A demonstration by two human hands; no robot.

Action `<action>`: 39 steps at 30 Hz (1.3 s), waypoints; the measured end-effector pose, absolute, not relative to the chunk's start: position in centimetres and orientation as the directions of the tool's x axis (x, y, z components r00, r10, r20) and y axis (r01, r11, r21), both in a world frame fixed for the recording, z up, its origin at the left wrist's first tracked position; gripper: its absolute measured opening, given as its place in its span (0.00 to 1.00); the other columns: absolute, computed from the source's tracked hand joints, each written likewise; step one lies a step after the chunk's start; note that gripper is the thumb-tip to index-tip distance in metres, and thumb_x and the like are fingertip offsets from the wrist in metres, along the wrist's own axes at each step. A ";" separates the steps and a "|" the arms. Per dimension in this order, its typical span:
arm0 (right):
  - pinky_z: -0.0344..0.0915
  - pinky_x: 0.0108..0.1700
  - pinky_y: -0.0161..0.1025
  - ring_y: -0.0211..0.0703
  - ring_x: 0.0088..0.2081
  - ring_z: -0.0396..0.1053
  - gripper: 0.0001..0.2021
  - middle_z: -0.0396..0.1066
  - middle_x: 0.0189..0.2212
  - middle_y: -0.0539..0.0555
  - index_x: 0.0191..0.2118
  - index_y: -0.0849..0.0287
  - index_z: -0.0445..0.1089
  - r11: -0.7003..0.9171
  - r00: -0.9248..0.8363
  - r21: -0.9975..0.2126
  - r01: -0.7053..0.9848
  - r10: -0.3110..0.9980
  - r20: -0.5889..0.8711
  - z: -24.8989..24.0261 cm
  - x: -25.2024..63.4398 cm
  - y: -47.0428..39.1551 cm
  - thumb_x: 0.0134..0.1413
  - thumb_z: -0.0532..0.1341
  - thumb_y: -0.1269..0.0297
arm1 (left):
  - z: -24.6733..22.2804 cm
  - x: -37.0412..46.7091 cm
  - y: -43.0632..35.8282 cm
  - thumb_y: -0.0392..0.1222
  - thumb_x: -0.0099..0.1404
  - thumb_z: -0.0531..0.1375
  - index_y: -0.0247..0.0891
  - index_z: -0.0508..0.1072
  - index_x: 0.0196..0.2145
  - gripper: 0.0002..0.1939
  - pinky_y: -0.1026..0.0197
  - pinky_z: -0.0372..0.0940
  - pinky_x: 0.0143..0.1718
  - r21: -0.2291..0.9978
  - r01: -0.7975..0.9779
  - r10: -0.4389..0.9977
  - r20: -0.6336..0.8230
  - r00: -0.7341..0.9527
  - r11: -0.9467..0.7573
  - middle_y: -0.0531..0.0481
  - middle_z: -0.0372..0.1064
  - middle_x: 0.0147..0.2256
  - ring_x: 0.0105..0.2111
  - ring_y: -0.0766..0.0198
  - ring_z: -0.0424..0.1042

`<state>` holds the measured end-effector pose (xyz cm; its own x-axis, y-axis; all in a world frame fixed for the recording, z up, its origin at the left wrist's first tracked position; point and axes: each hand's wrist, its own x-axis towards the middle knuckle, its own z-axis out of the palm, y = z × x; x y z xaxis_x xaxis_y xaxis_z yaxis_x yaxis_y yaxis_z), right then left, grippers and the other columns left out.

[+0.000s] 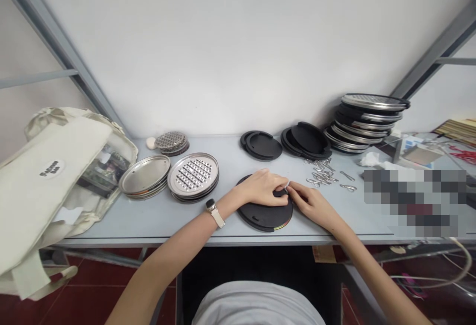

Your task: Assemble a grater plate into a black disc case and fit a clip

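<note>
A black round disc [264, 218], with a sliver of yellow and red at its near rim, lies on the grey table in front of me. My left hand [265, 188] rests over it, fingers curled closed around its right edge. At that edge my right hand [307, 200] pinches a small silver metal clip [286, 188], partly covered by the fingertips. Similar metal clips [322, 176] lie loose beyond my right hand. Left of the disc sit a stack topped by a round grater plate [193, 173] and a stack of plain round metal plates [145, 175].
Behind are small round graters [171, 141], black discs [265, 146] and black rimmed pieces [309, 140]. A tall stack of grater-and-disc sets [366, 121] stands back right. A cream bag [40, 181] occupies the left end; a pixelated patch covers things at right.
</note>
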<state>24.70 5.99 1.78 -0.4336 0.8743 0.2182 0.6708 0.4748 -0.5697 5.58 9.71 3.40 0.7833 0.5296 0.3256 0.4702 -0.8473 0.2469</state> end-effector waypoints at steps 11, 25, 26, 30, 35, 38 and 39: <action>0.59 0.30 0.36 0.43 0.26 0.68 0.14 0.71 0.24 0.52 0.32 0.55 0.64 0.456 -0.416 -0.494 0.740 0.888 0.195 1.3 24.7 5.8 0.64 0.45 0.60 | 3.1 5.7 9.8 0.46 0.58 0.56 0.39 0.60 0.26 0.10 0.61 0.54 0.33 0.244 0.485 0.542 0.325 0.775 -0.840 0.56 0.67 0.24 0.24 0.67 0.62; 0.53 0.25 0.36 0.43 0.21 0.66 0.11 0.69 0.21 0.52 0.29 0.54 0.59 0.445 -0.397 -0.343 0.827 0.895 0.204 1.1 24.2 5.5 0.62 0.46 0.64 | 3.2 5.7 9.7 0.46 0.58 0.56 0.39 0.60 0.25 0.10 0.62 0.53 0.31 0.250 0.491 0.550 0.327 0.769 -0.835 0.55 0.67 0.23 0.23 0.67 0.62; 0.53 0.25 0.36 0.43 0.21 0.66 0.11 0.68 0.21 0.52 0.30 0.54 0.59 0.443 -0.398 -0.329 0.834 0.896 0.197 1.1 24.2 5.5 0.62 0.46 0.63 | 3.2 5.7 9.7 0.46 0.58 0.56 0.39 0.60 0.25 0.10 0.62 0.53 0.31 0.247 0.490 0.548 0.326 0.770 -0.836 0.55 0.67 0.23 0.23 0.66 0.62; 0.51 0.25 0.36 0.44 0.21 0.66 0.11 0.67 0.20 0.52 0.30 0.55 0.58 0.436 -0.397 -0.284 0.854 0.899 0.186 1.1 24.3 5.5 0.62 0.45 0.63 | 3.3 5.7 9.7 0.45 0.58 0.56 0.39 0.60 0.25 0.10 0.62 0.53 0.30 0.239 0.490 0.545 0.325 0.773 -0.838 0.55 0.67 0.23 0.23 0.67 0.62; 0.49 0.24 0.35 0.43 0.20 0.65 0.11 0.67 0.18 0.51 0.29 0.55 0.59 0.433 -0.393 -0.254 0.865 0.899 0.194 1.0 24.3 5.4 0.62 0.46 0.63 | 3.3 5.7 9.6 0.45 0.58 0.56 0.39 0.59 0.25 0.10 0.61 0.53 0.30 0.234 0.488 0.541 0.336 0.771 -0.841 0.56 0.67 0.23 0.22 0.67 0.61; 0.48 0.23 0.36 0.44 0.19 0.65 0.10 0.68 0.18 0.52 0.30 0.55 0.59 0.437 -0.396 -0.226 0.871 0.895 0.205 0.9 24.3 5.5 0.62 0.46 0.63 | 3.3 5.7 9.6 0.45 0.58 0.56 0.39 0.59 0.25 0.10 0.61 0.53 0.30 0.241 0.492 0.548 0.332 0.768 -0.836 0.55 0.67 0.23 0.22 0.67 0.61; 0.48 0.23 0.36 0.44 0.19 0.66 0.10 0.68 0.19 0.52 0.30 0.55 0.59 0.437 -0.397 -0.213 0.874 0.894 0.206 0.9 24.3 5.5 0.62 0.46 0.63 | 3.3 5.7 9.6 0.46 0.58 0.56 0.39 0.58 0.25 0.10 0.61 0.53 0.30 0.245 0.491 0.548 0.332 0.768 -0.836 0.55 0.67 0.23 0.22 0.67 0.62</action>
